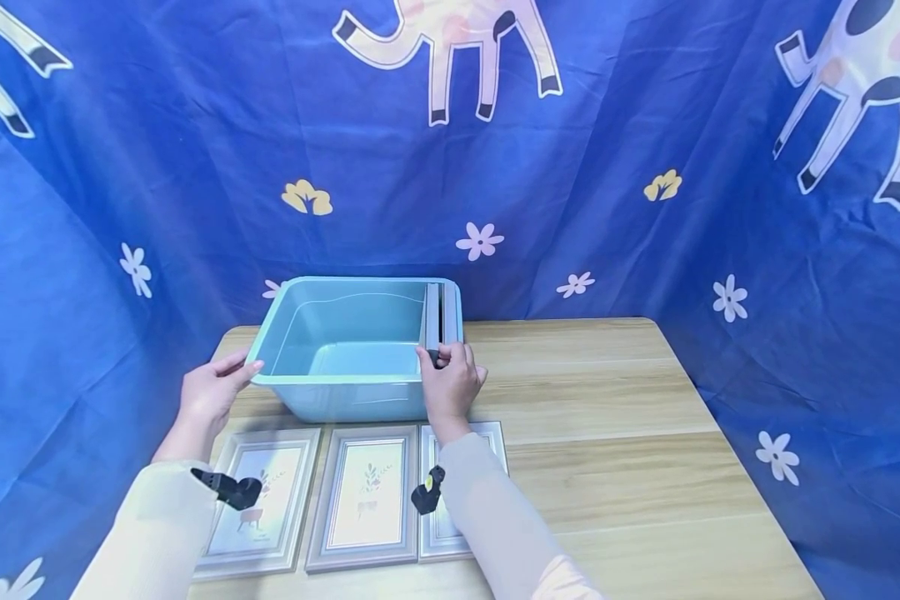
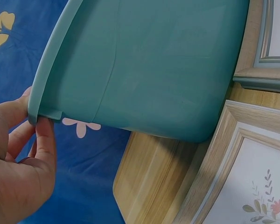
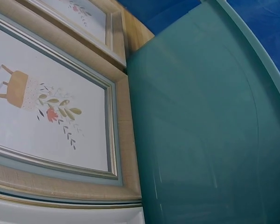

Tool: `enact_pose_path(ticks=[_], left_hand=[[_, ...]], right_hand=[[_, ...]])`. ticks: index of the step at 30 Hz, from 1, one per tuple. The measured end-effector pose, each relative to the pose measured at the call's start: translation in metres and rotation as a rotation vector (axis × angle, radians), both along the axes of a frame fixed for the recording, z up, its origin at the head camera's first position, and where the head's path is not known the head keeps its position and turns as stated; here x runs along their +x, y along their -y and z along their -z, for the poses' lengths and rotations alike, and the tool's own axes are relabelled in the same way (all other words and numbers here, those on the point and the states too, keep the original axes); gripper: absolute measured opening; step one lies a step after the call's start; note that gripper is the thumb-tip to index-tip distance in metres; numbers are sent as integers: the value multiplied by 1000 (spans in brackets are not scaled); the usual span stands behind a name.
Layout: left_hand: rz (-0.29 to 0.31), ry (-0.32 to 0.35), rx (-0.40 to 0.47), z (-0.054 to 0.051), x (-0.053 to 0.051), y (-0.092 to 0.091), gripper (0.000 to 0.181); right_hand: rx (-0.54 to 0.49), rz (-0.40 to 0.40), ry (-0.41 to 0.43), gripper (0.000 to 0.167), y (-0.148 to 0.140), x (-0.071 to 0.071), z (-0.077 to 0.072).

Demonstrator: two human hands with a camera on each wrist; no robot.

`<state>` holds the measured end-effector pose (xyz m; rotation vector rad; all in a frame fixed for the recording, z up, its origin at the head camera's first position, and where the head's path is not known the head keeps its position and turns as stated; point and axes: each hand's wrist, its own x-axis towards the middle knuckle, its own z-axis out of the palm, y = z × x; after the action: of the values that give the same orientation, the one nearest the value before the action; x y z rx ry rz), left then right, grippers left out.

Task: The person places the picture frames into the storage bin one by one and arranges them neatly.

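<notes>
In the head view, a blue basin (image 1: 345, 402) is set on the wooden tabletop (image 1: 607, 417), its left front corner pinched by the left hand (image 1: 208, 398). Two upright frames (image 1: 432, 312) are stood inside at the right end; the left one is gripped at its near end by the right hand (image 1: 452, 385). Three flat frames (image 1: 366, 492) are laid in front.

In the left wrist view, the basin's rim (image 2: 45, 65) is held between thumb and fingers.

In the right wrist view, only basin wall and flat frames are shown.
</notes>
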<state>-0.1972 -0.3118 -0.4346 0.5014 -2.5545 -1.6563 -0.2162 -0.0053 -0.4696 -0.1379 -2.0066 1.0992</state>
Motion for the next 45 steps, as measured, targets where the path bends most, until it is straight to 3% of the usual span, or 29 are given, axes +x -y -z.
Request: enact_pose_path(ticks=[19, 29, 39, 45], left_hand=[[-7, 0, 2, 1, 1, -2, 62], [-8, -11, 6, 3, 2, 0, 63], [-4, -1, 9, 3, 3, 0, 63], [-1, 4, 3, 4, 1, 1, 63]], right_hand=[[-17, 19, -41, 38, -3, -3, 2], [-42, -18, -68, 37, -6, -1, 6], [-124, -108, -74, 37, -12, 2, 6], [-189, -259, -43, 37, -23, 4, 4]])
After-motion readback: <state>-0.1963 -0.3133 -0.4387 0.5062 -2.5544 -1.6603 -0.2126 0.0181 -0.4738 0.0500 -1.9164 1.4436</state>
